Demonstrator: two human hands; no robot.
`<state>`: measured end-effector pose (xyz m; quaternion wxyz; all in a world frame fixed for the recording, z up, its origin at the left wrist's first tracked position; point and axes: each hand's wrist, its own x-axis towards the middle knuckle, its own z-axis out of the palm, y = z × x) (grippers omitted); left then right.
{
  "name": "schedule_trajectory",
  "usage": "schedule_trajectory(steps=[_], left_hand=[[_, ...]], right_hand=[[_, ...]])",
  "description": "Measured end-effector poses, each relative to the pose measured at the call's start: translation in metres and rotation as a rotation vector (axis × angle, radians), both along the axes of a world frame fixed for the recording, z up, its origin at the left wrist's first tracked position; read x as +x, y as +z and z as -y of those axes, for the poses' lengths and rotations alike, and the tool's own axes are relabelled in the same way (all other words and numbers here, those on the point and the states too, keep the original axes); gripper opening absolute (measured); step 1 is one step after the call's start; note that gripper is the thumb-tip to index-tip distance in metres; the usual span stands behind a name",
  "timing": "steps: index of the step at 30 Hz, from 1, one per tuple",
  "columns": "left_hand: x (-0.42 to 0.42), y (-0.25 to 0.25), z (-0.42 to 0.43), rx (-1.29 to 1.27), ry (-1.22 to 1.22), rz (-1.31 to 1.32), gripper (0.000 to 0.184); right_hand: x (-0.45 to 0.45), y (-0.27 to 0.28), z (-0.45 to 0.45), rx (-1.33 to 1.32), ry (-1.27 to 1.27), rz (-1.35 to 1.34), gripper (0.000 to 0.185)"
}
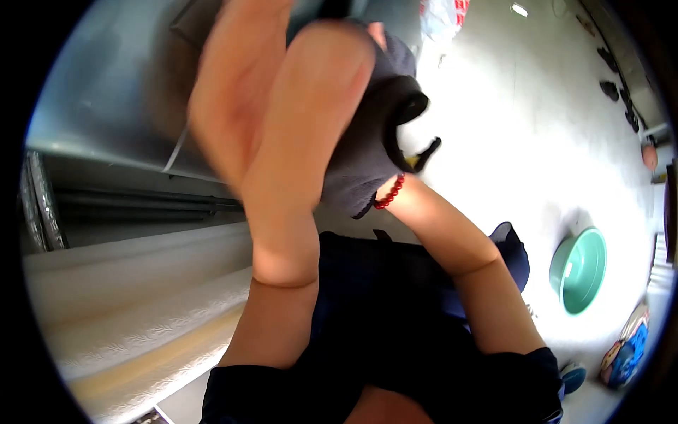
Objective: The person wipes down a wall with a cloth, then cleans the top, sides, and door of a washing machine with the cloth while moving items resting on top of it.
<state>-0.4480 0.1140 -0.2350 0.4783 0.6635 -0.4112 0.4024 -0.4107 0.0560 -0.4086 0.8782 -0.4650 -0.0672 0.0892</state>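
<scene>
My left hand (282, 106) is close to the camera and blurred, its thumb stretched upward and its other fingers cut off by the top edge. A dark object (335, 7) shows just above the thumb; whether the hand grips it I cannot make out. Dark grey cloth (367, 148) with black edging and a black strap (428, 154) hangs behind and right of that hand. My right hand (378, 34) is mostly hidden by the cloth, with a fingertip showing at its upper edge. A red bead bracelet (393, 193) circles the right wrist.
A shiny metallic surface (92, 92) fills the upper left. Below it lie dark rods (141, 201) and large pale rolls (155, 297). A green basin (579, 272) stands on the bright floor at right. A blue patterned bag (627, 350) and several shoes (609, 90) line the far right.
</scene>
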Motion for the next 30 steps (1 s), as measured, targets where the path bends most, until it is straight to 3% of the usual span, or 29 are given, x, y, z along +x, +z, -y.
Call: schedule_trajectory(steps=[3,5,6,7,9,13,17,20,22,23,27,30], left_hand=[[-0.056,0.0,-0.012,0.001,0.085,-0.016,0.061],[-0.072,-0.04,-0.018,-0.169,-0.121,-0.044,0.04],[-0.085,-0.052,-0.018,-0.166,-0.161,-0.151,0.03],[-0.098,-0.065,-0.017,-0.165,-0.196,-0.259,0.02],[-0.119,-0.093,-0.019,-0.173,-0.172,-0.495,0.014],[-0.136,-0.146,-0.032,-0.246,-0.098,-0.79,0.013],[-0.145,-0.177,-0.043,-0.371,-0.027,-1.12,0.01],[-0.142,-0.18,-0.044,-0.248,0.04,-1.057,0.011],[-0.145,-0.176,-0.026,-0.18,0.067,-0.928,0.015],[-0.143,-0.171,-0.024,-0.148,0.079,-0.869,0.018],[-0.131,-0.144,-0.015,-0.128,0.154,-0.659,0.022],[-0.133,-0.145,-0.017,-0.166,0.162,-0.64,0.024]], right_hand=[[0.002,0.05,0.005,0.162,0.118,0.015,0.039],[-0.005,0.069,0.008,0.189,0.139,0.064,0.04],[-0.01,0.072,0.008,0.13,0.097,0.124,0.041],[-0.016,0.076,0.014,-0.111,-0.079,0.293,0.041],[-0.035,0.048,-0.002,-0.817,-0.63,0.657,0.04],[-0.032,-0.044,-0.01,-0.77,-0.803,1.052,0.032],[-0.049,-0.038,0.006,-0.8,-0.765,1.407,0.028],[-0.041,-0.031,0.027,-0.979,-0.623,1.58,0.03],[-0.037,-0.022,0.039,-0.957,-0.718,1.642,0.033],[-0.034,-0.007,0.037,-0.945,-0.755,1.617,0.035],[-0.009,0.096,0.019,-0.759,-0.606,1.105,0.044],[-0.009,0.085,0.015,-0.944,-0.61,1.307,0.048]])
